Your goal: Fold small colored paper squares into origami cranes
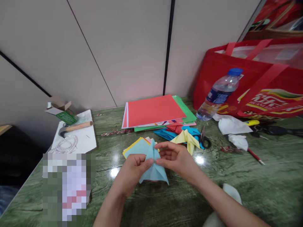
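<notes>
My left hand (133, 171) lies knuckles up, thumb and forefinger pinched tight; my right hand (177, 159) faces it, fingers curled, thumb pressed to forefinger; the two pinches almost touch; my bare left forearm (107, 208) and right forearm (222, 200) angle inward from below, wrists slightly bent.

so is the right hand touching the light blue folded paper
Touching: the head view shows the right hand pinching the light blue folded paper with its fingertips.
</notes>
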### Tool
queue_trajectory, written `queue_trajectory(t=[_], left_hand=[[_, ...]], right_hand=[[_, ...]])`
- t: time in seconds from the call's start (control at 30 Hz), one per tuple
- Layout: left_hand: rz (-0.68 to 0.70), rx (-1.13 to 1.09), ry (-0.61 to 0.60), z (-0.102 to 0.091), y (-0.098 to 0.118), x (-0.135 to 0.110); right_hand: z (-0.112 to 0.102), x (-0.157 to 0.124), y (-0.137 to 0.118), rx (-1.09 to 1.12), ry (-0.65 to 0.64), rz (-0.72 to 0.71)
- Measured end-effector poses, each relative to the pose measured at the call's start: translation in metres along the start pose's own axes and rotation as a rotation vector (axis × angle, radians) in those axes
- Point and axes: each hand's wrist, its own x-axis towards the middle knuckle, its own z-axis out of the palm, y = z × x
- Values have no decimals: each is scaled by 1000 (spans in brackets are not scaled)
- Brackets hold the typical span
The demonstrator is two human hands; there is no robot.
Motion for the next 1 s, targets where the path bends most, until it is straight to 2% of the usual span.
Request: queue_trajectory(t=[0.23,0.5,1.0], left_hand=[[49,137,10,-2,-3,1],[97,293,18,-4,-1,2],[80,294,20,-1,1,0]], right_hand=[[0,1,-1,77,5,-20],[-3,2,0,-15,-20,111],[-2,2,-4,-36,-7,146]])
